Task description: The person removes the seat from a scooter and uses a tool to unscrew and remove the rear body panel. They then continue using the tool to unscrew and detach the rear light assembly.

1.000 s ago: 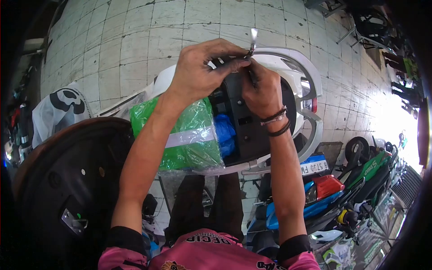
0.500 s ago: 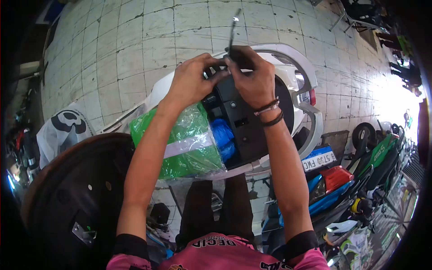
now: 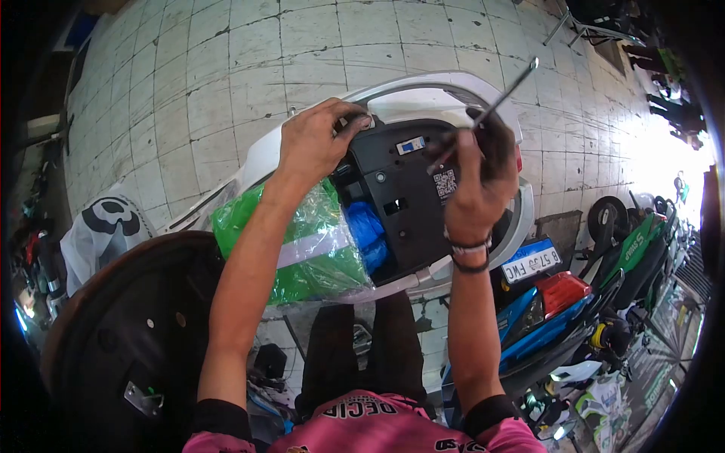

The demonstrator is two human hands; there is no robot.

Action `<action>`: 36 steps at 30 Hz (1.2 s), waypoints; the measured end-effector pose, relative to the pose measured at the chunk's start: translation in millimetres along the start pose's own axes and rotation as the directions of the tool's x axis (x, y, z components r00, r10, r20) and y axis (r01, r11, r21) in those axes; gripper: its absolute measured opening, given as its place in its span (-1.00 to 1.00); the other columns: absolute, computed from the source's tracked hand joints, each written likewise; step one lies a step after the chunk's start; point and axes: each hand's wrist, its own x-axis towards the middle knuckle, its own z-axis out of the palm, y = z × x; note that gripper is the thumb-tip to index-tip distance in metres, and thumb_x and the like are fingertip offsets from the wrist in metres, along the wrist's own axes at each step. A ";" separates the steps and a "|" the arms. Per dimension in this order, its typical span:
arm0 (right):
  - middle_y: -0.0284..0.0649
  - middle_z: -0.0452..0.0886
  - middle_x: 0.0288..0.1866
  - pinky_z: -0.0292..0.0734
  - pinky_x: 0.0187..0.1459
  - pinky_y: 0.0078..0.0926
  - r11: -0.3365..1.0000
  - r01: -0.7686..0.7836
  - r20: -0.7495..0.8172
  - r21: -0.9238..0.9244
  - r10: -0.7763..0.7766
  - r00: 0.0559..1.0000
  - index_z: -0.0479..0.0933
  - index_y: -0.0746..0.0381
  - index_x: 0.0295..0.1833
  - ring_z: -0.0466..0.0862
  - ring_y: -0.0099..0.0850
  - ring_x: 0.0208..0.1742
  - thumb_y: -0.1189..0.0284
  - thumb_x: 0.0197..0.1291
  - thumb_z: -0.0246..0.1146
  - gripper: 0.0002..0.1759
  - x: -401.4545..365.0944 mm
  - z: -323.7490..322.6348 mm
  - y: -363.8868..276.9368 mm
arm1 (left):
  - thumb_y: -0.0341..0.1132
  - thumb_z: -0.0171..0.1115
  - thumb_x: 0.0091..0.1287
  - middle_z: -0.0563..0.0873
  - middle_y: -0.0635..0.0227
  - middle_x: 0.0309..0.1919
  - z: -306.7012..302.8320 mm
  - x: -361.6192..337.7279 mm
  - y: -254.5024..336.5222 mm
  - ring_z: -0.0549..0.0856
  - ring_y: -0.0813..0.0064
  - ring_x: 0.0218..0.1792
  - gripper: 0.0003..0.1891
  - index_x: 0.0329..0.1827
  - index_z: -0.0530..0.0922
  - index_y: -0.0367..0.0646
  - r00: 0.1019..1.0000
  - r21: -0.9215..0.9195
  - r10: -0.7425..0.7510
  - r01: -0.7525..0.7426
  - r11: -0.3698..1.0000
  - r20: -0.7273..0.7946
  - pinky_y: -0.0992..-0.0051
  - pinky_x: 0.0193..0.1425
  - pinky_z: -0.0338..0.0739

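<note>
Metal tool (image 3: 515,87) pinched in my right hand (image 3: 483,177), above the black panel (image 3: 427,238).
Its shaft slants out past the panel's far edge; my left hand (image 3: 311,142) curls at the panel's far left corner, hold unclear. I judge this tool-handling, clear of contact; applying the tool would call for a steady wrist.

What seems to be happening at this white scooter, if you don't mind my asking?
A person is working over the white scooter, its seat swung open. The right hand holds a slim metal tool above the black panel, while the left hand has its fingertips at the panel's far edge; whether they grip anything is unclear. A green package in clear plastic lies beside a blue bundle.
</note>
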 end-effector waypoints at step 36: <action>-0.22 0.68 -0.20 0.41 0.26 -0.19 0.421 0.658 0.765 -0.625 0.500 0.407 0.82 0.10 -0.23 0.62 -0.25 0.02 0.25 0.13 0.50 -0.82 -42.7 -124.4 -46.9 | -0.17 0.52 0.35 0.86 0.15 -0.30 70.4 -181.8 84.0 0.87 0.24 -0.27 -0.70 0.01 0.76 -0.14 0.758 -0.342 -0.274 0.544 0.766 0.592 0.32 -0.14 0.73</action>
